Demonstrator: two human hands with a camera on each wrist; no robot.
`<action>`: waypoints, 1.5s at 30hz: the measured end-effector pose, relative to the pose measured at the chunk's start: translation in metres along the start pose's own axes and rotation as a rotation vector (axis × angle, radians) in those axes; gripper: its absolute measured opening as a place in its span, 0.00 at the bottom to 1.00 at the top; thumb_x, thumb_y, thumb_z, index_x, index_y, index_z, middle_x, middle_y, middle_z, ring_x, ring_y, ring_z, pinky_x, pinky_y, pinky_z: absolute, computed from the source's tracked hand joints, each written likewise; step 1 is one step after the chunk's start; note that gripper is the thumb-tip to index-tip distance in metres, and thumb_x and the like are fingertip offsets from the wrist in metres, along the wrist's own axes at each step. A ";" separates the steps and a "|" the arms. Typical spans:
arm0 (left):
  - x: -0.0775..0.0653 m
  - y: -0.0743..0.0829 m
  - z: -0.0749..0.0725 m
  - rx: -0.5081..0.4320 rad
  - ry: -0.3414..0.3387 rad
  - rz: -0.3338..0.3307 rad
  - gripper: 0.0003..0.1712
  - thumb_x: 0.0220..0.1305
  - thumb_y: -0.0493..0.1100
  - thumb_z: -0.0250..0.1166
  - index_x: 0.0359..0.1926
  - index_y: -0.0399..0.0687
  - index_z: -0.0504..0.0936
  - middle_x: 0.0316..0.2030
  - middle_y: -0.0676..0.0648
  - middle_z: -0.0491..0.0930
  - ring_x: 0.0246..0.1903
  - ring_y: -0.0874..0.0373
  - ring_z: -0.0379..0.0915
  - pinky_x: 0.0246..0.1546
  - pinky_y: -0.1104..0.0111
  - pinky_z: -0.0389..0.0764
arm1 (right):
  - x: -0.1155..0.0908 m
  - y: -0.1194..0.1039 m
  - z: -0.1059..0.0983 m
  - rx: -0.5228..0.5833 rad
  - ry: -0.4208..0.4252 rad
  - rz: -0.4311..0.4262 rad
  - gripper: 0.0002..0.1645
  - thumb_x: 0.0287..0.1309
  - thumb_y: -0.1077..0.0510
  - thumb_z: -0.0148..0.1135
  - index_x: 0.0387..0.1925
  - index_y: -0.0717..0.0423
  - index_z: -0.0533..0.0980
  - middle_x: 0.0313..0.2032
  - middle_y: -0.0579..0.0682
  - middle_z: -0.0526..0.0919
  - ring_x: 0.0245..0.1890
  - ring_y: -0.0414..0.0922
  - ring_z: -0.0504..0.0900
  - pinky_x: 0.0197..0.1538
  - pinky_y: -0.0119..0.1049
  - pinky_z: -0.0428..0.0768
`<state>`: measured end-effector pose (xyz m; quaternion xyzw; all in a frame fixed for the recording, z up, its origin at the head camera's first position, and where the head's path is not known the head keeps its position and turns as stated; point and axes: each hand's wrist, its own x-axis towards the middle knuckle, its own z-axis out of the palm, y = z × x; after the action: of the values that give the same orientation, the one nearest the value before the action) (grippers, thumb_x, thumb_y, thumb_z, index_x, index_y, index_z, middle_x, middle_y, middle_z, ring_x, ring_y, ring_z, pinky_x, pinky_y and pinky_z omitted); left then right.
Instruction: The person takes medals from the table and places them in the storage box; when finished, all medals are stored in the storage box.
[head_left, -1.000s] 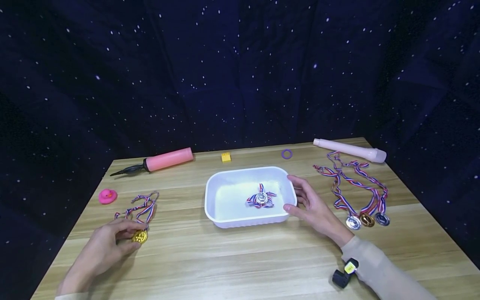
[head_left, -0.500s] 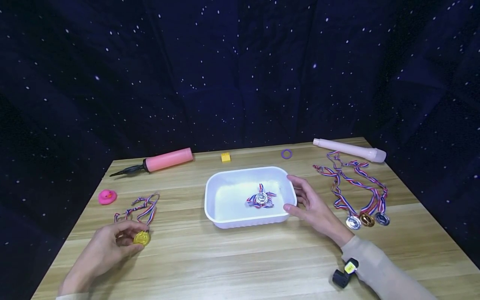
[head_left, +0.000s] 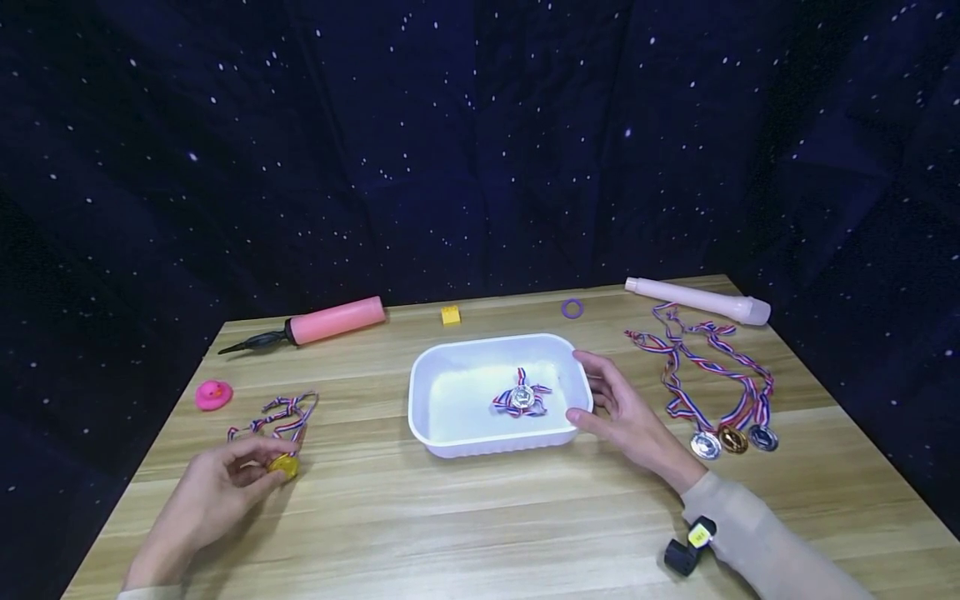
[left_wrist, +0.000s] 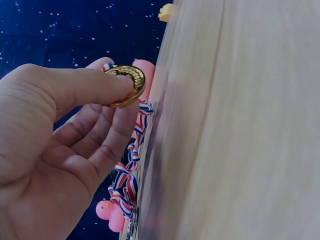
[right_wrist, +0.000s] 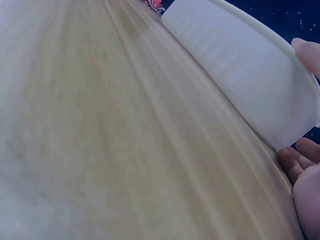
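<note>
At the left of the head view my left hand pinches a gold medal by its disc, thumb on one face. Its striped red, white and blue ribbon trails away behind it onto the table. The left wrist view shows the medal tilted between thumb and fingers, raised off the wood. My right hand grips the right end of a white plastic tub, thumb at the rim and fingers along the outer wall. A silver medal lies on its ribbon inside the tub.
Several medals lie at the right, among them a silver one and a bronze one, ribbons tangled behind. A pink microphone-like stick, purple ring, yellow block, pink hand pump and pink rubber duck stand farther out.
The gold medal has risen slightly and tipped in my left hand, and its ribbon has shifted a little. My right hand and the tub have stayed in place.
</note>
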<state>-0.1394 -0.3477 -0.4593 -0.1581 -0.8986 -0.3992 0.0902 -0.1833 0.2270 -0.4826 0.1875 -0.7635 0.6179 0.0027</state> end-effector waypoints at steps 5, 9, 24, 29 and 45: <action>0.005 0.006 -0.002 -0.065 0.026 -0.035 0.23 0.60 0.22 0.79 0.57 0.36 0.90 0.48 0.55 0.89 0.45 0.72 0.87 0.47 0.80 0.88 | 0.000 -0.001 0.000 0.001 0.000 -0.004 0.51 0.70 0.60 0.76 0.86 0.51 0.59 0.80 0.59 0.67 0.76 0.61 0.71 0.74 0.24 0.74; 0.008 0.013 -0.004 -0.150 0.037 -0.067 0.24 0.65 0.25 0.77 0.62 0.33 0.88 0.53 0.60 0.88 0.48 0.68 0.89 0.48 0.74 0.90 | 0.001 -0.001 0.000 0.001 0.000 -0.008 0.51 0.70 0.60 0.76 0.86 0.52 0.59 0.81 0.58 0.67 0.76 0.61 0.72 0.74 0.24 0.74; 0.037 0.037 -0.012 -0.396 0.250 -0.124 0.18 0.67 0.25 0.76 0.57 0.30 0.87 0.45 0.55 0.88 0.38 0.68 0.87 0.38 0.79 0.89 | 0.000 -0.001 0.001 0.007 -0.002 -0.009 0.51 0.71 0.62 0.75 0.86 0.53 0.59 0.80 0.61 0.67 0.75 0.63 0.72 0.73 0.24 0.75; 0.045 0.048 -0.016 -0.408 0.278 -0.110 0.15 0.69 0.27 0.76 0.55 0.31 0.88 0.47 0.54 0.88 0.39 0.68 0.88 0.34 0.81 0.87 | 0.000 -0.001 0.001 0.001 0.001 -0.006 0.51 0.71 0.61 0.75 0.86 0.53 0.59 0.80 0.61 0.67 0.75 0.63 0.72 0.72 0.23 0.75; 0.086 0.097 -0.010 -0.483 0.251 -0.020 0.16 0.71 0.30 0.76 0.56 0.29 0.87 0.47 0.51 0.91 0.43 0.65 0.89 0.49 0.77 0.89 | 0.000 0.000 0.001 -0.006 0.001 0.005 0.51 0.71 0.60 0.75 0.86 0.52 0.59 0.80 0.59 0.68 0.75 0.62 0.73 0.72 0.23 0.75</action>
<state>-0.1844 -0.2756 -0.3612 -0.1151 -0.7606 -0.6194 0.1567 -0.1832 0.2261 -0.4828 0.1852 -0.7659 0.6157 0.0018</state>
